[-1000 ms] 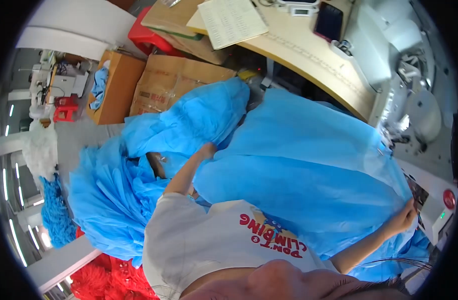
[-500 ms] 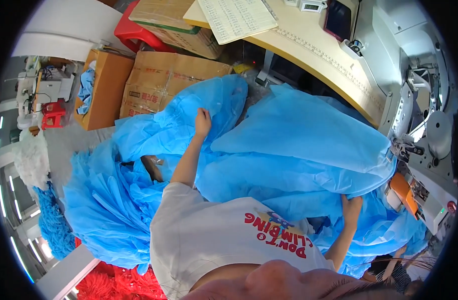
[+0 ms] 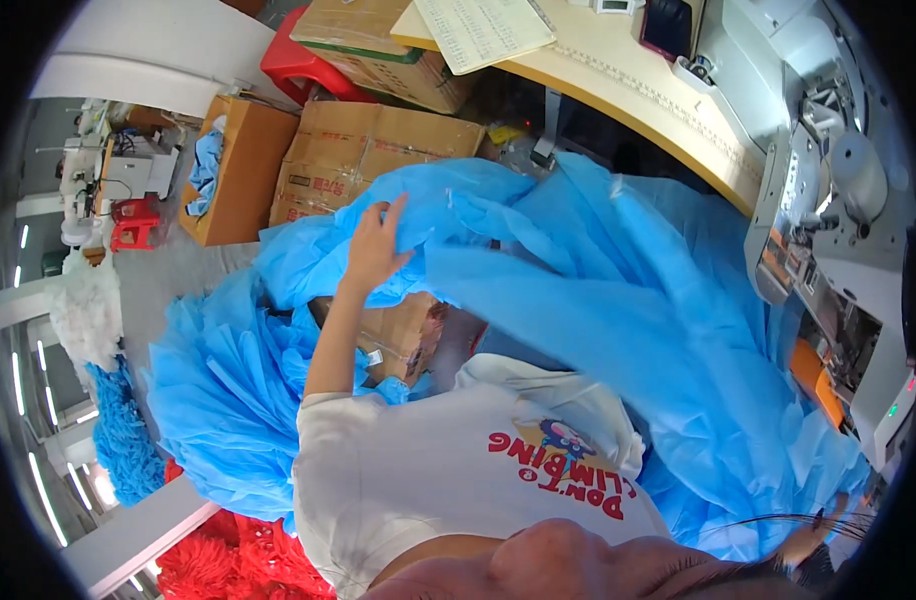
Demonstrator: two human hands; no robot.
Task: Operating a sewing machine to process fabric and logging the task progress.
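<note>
While the left hand (image 3: 373, 250) is raised with fingers spread and laid flat on the blue fabric (image 3: 618, 300), nothing is pinched in it; contact is by palm and fingertips on a fold near the top of the heap. Only a sliver of the right hand (image 3: 813, 540) is seen at the lower right edge, low against the same fabric; whether it is clenched or released cannot be told. The fabric is draped across the lap and spills leftward over a pile on the floor. A cardboard box (image 3: 403, 335) is partly buried under the fabric just below the left forearm. More cardboard boxes (image 3: 378, 150) are stacked behind the heap. A sewing machine (image 3: 828, 200) is mounted on the counter (image 3: 658, 110) at right, with a paper sheet (image 3: 483, 30) lying on the counter's far end.
</note>
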